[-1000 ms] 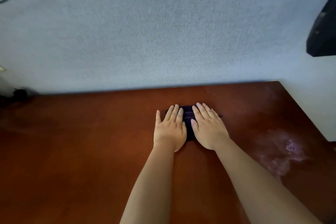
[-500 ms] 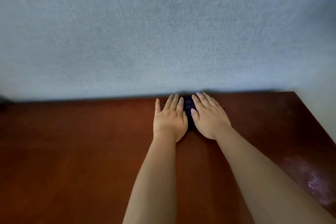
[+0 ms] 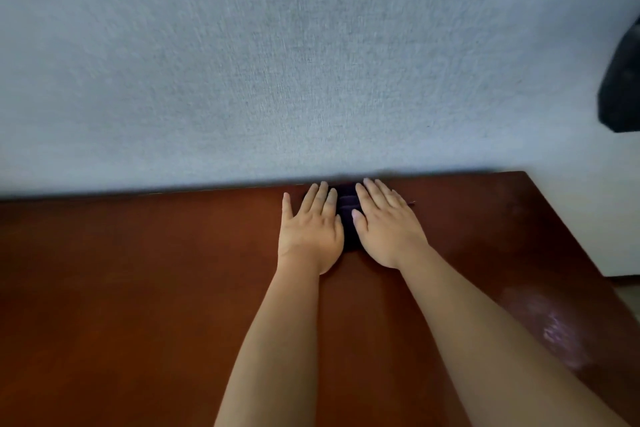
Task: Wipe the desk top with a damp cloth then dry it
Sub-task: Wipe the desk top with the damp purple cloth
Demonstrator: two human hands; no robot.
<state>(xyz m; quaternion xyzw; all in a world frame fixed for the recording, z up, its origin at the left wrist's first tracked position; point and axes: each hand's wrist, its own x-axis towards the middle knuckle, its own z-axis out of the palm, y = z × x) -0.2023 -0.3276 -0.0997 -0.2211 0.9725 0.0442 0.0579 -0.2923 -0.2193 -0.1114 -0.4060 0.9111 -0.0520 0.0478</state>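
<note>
A folded dark purple cloth [image 3: 347, 215] lies on the reddish-brown wooden desk top [image 3: 138, 288], right at the desk's far edge where it meets the pale grey textured wall [image 3: 277, 62]. Both hands lie flat on the cloth, side by side, with fingers straight and pointing toward the wall. The left hand [image 3: 310, 230] covers the cloth's left part, its thumb spread out to the left over the bare wood and its fingertips close to the wall line. The right hand [image 3: 389, 227] covers the right part, its thumb tucked in toward the narrow strip of cloth that shows between the two hands. Neither hand curls around the fabric; the palms and straight fingers press down on it. A thin bit of the cloth sticks out just past the right hand's little finger. On the desk top near the right edge, well apart from the hands, a pale cloudy smear [image 3: 557, 333] shows on the wood. A dark, blurred object [image 3: 621, 80] hangs in at the right edge of the view against the wall.
</note>
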